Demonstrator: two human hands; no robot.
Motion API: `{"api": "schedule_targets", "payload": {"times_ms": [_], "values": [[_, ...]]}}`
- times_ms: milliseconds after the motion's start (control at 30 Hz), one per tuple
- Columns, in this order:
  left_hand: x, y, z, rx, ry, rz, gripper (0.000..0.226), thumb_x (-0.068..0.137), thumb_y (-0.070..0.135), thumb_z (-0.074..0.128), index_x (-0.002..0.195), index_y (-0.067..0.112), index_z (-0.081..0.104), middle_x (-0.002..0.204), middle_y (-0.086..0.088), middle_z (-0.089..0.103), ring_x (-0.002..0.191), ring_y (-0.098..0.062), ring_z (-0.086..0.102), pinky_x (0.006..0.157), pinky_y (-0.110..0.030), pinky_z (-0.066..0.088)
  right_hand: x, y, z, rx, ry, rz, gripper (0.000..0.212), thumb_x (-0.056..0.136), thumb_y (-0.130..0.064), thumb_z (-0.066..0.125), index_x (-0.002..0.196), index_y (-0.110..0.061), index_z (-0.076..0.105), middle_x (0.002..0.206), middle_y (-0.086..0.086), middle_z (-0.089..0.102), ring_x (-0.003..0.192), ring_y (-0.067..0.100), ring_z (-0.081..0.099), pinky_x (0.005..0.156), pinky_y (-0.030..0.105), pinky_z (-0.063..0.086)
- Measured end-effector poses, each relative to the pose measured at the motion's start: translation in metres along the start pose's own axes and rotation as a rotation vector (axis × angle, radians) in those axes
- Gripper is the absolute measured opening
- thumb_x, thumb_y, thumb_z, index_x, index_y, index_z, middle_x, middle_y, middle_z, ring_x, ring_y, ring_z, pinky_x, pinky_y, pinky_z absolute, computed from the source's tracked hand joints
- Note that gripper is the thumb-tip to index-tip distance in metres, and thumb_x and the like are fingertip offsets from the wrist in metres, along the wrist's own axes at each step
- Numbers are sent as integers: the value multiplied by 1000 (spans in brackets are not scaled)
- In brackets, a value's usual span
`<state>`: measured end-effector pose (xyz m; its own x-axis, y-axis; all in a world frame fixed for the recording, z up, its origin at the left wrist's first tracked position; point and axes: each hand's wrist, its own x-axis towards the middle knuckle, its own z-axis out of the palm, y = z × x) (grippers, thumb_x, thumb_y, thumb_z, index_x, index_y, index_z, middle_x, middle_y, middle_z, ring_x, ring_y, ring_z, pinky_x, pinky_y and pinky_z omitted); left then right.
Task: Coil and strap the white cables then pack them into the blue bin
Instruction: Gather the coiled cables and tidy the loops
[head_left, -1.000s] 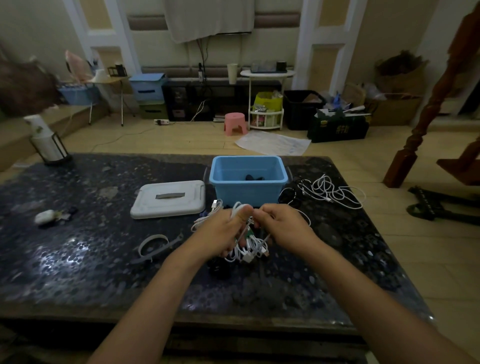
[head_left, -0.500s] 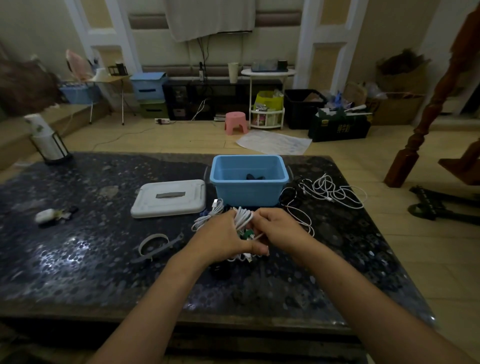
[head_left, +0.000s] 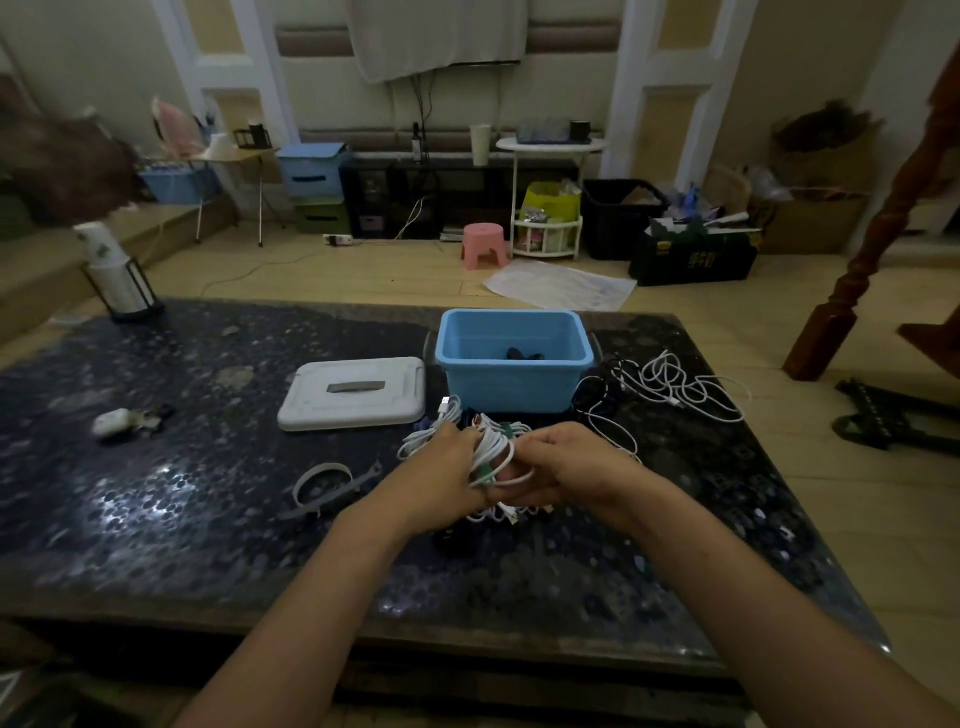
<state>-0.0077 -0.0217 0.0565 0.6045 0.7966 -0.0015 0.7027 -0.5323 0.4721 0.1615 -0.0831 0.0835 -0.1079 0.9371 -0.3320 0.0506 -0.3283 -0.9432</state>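
A coiled bundle of white cable (head_left: 493, 451) with a green strap on it sits between both hands just in front of the blue bin (head_left: 511, 384). My left hand (head_left: 445, 470) grips the coil from the left. My right hand (head_left: 566, 467) holds it from the right, fingers curled round the loops. More loose white cables (head_left: 680, 387) lie tangled on the table right of the bin. Another white cable end (head_left: 434, 428) lies behind my left hand. Something dark lies inside the bin.
The bin's white lid (head_left: 356, 392) lies flat left of the bin. A grey strap loop (head_left: 324, 486) lies on the dark stone table (head_left: 156, 519). A small white object (head_left: 114, 421) sits far left, a paper-cup stack (head_left: 111, 275) at the back left corner.
Both hands have drawn closer together around the cable bundle, and the coil has tightened and risen between them. Nothing else on the table moved.
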Motion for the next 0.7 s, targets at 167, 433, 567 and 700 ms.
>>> {"api": "schedule_targets", "payload": {"times_ms": [167,433,567,700], "values": [[-7,-3,-4,-9,34,-47,30,89,27,63,116,21,56,121,-3,64,111,-23,60,87,-30,46,2,-5,8,71,-39,28,26,102,-12,52,108,3,71,102,19,75,96,26,74,79,29,61],[-25,-9,-14,-118,119,-110,27,96,18,55,122,19,60,112,-4,68,101,-23,64,79,-29,47,13,-6,34,-441,101,-232,31,97,-51,53,112,-25,63,94,-5,70,74,5,69,70,25,54],[-31,-11,-16,-107,90,-100,33,96,16,51,127,26,59,120,-1,67,107,-23,63,84,-30,48,23,10,53,-704,168,-360,40,92,-62,54,119,-32,56,106,-11,67,91,1,63,78,26,52],[-32,-16,-15,-91,75,-163,17,99,22,47,107,29,60,102,-7,69,87,-25,65,62,-31,41,32,11,65,-782,348,-501,37,92,-61,50,103,-28,62,95,-6,69,87,12,63,79,37,51]]}}
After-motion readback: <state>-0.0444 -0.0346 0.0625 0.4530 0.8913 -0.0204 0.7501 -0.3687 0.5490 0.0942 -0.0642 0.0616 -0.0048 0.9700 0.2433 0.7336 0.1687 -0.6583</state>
